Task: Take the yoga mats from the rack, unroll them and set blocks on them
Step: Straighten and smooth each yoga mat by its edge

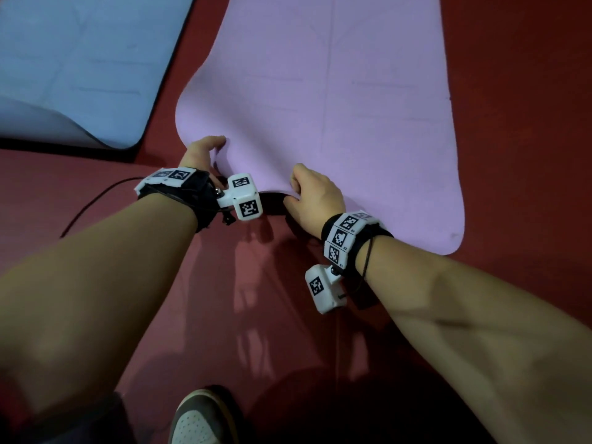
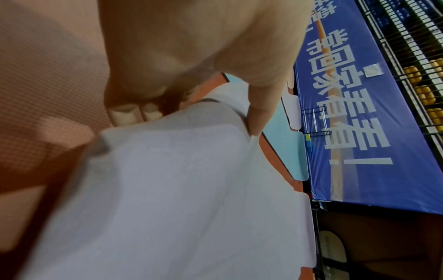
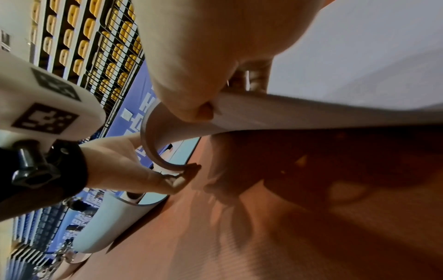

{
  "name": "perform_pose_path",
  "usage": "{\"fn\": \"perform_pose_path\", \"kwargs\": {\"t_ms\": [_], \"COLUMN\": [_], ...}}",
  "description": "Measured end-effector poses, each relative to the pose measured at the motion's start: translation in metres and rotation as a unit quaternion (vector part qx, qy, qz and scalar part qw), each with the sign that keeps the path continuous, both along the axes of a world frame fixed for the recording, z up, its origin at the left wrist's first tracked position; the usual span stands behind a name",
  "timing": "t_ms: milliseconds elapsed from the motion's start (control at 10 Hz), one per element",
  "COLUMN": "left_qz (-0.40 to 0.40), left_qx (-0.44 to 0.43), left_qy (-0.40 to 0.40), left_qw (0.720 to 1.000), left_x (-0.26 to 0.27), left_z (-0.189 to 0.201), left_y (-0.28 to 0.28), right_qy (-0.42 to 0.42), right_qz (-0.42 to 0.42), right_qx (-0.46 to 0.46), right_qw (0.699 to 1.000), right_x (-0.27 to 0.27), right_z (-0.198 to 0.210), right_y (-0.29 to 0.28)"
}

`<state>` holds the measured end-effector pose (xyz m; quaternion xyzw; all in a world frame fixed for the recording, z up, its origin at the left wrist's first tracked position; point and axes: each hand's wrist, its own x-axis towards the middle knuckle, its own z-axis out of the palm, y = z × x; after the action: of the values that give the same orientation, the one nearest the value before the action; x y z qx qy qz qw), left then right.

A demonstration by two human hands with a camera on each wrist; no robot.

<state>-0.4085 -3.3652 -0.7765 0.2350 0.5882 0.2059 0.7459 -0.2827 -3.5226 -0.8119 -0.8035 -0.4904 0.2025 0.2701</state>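
A lilac yoga mat (image 1: 320,91) lies unrolled on the red floor, its near end lifted and curled. My left hand (image 1: 205,152) grips the near left corner, thumb on top and fingers underneath. My right hand (image 1: 307,193) pinches the near edge a little to the right, fingers curled under it. From the left wrist, the mat (image 2: 179,189) stretches away with my thumb (image 2: 258,113) on its edge. In the right wrist view the lifted mat edge (image 3: 311,113) curves down toward the left hand (image 3: 134,170). No blocks are visible.
A light blue mat (image 1: 80,65) lies unrolled to the left, its near end curled up. A black cable (image 1: 96,200) runs across the red floor (image 1: 519,123). My shoe (image 1: 198,418) stands at the bottom. A blue banner (image 2: 359,113) and a wire fence (image 2: 412,56) are beyond the mats.
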Motion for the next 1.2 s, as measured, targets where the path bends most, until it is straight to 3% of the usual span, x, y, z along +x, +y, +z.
{"fn": "perform_pose_path", "kwargs": {"t_ms": [300, 600, 800, 900, 1100, 1200], "left_qz": [-0.035, -0.103, -0.137, -0.115, -0.181, -0.174], "left_qx": [0.031, 0.056, 0.101, 0.12, 0.145, 0.147], "left_qy": [0.034, 0.079, 0.156, 0.171, 0.246, 0.215], "left_qw": [0.998, 0.99, 0.973, 0.971, 0.941, 0.95], "left_x": [0.029, 0.031, 0.028, 0.029, 0.026, 0.027], "left_z": [0.017, 0.006, 0.009, 0.0, 0.003, 0.005], "left_y": [0.005, 0.003, 0.006, 0.012, 0.013, 0.011], "right_qy": [0.002, -0.005, 0.008, 0.017, 0.023, 0.022], "right_qz": [0.03, 0.052, 0.052, 0.048, 0.045, 0.044], "right_qx": [-0.079, -0.112, -0.124, -0.125, -0.132, -0.134], "right_qw": [0.996, 0.992, 0.991, 0.991, 0.99, 0.99], "right_x": [-0.004, -0.004, -0.004, -0.004, -0.004, -0.004], "right_z": [-0.012, -0.016, -0.017, -0.015, -0.015, -0.016], "right_y": [-0.004, -0.001, -0.001, -0.002, -0.002, -0.002]}}
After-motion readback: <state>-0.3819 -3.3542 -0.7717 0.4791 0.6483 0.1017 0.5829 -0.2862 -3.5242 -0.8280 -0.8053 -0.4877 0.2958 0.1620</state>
